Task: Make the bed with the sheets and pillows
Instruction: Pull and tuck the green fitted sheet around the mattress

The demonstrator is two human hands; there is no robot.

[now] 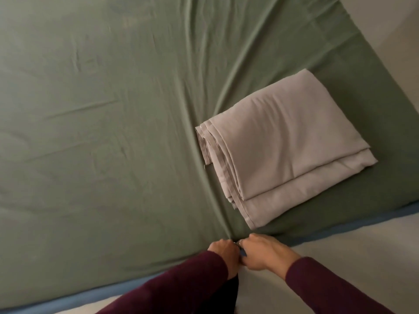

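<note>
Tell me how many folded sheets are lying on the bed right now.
1. The folded grey sheet lies on the green fitted sheet, toward the bed's right side, beyond both hands. Parts of the bed are out of view, so more may be hidden.

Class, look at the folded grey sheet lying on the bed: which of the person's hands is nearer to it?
The right hand. It sits just below the folded grey sheet, near its closest corner. The left hand is beside it, slightly farther left. Both have a grip on the green fitted sheet at the bed's edge.
</note>
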